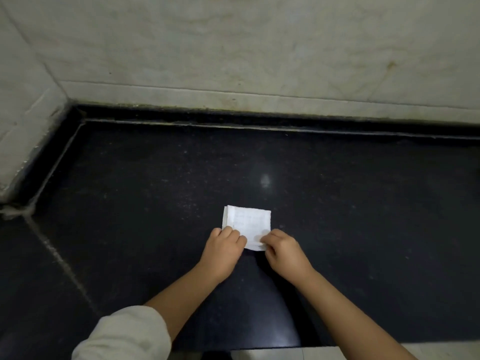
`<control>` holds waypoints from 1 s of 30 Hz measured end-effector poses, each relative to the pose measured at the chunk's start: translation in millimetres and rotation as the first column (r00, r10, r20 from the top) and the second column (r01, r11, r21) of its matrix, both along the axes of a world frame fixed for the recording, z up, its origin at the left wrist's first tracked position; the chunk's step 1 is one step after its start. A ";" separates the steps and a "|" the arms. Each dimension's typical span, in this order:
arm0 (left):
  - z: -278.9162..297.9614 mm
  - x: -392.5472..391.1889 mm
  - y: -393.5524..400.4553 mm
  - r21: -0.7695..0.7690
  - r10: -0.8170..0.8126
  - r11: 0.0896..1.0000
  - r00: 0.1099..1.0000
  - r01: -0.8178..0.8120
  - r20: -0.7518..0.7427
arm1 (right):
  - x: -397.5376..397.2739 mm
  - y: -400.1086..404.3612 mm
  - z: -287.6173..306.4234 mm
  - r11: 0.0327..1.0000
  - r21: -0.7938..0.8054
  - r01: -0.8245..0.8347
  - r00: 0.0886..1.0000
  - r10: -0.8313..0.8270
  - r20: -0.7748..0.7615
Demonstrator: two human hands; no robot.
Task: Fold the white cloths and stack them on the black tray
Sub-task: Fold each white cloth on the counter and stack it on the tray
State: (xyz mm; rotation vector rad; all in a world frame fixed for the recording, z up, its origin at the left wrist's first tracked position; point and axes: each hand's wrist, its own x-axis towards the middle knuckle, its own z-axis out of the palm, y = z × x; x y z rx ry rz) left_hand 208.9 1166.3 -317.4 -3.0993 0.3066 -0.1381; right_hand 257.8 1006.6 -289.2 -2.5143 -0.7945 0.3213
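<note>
This looks like a home kitchen or a utility corner of a house, though the sort of room cannot be told for sure. A polished black stone tabletop, speckled like granite and joined from slabs with a pale seam, runs into a corner. A raised black edge strip borders it. Behind and to the left rise walls of pale marbled tiles, stained and grimy at the joints.
</note>
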 end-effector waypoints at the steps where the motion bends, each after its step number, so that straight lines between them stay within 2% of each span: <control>1: 3.7 4.4 -11.6 0.003 -0.041 0.999 0.997 0.041 0.059 | 1.0 -15.3 7.5 0.999 0.032 0.027 1.000 -0.027 -0.016; 5: 30.1 34.8 -88.8 -0.023 -0.180 0.980 0.927 0.199 0.329 | 6.6 -107.3 46.4 0.979 0.131 0.155 0.988 -0.152 -0.030; 9: 67.2 72.1 -210.4 0.054 -0.318 0.943 0.841 0.329 0.437 | 13.9 -235.5 91.1 0.973 0.069 0.222 0.971 -0.227 0.073; 13: 114.8 104.6 -343.4 0.084 -0.458 0.876 0.765 0.475 0.452 | 24.3 -374.7 136.8 0.934 -0.022 0.357 0.908 -0.341 0.244; 16: 157.3 120.8 -433.2 0.076 -0.558 0.805 0.707 0.588 0.434 | 28.7 -471.8 179.9 0.898 -0.126 0.422 0.873 -0.364 0.324; 20: 199.2 153.5 -539.1 0.053 -0.630 0.723 0.625 0.689 0.461 | 39.5 -575.1 228.6 0.857 -0.248 0.452 0.865 -0.353 0.358; 24: 229.1 195.4 -629.0 0.037 -0.679 0.634 0.533 0.772 0.504 | 62.7 -662.1 257.7 0.815 -0.287 0.504 0.840 -0.385 0.381; 30: 262.6 273.0 -745.0 0.098 -0.713 0.592 0.463 0.800 0.526 | 129.5 -773.5 291.3 0.791 -0.303 0.531 0.817 -0.385 0.428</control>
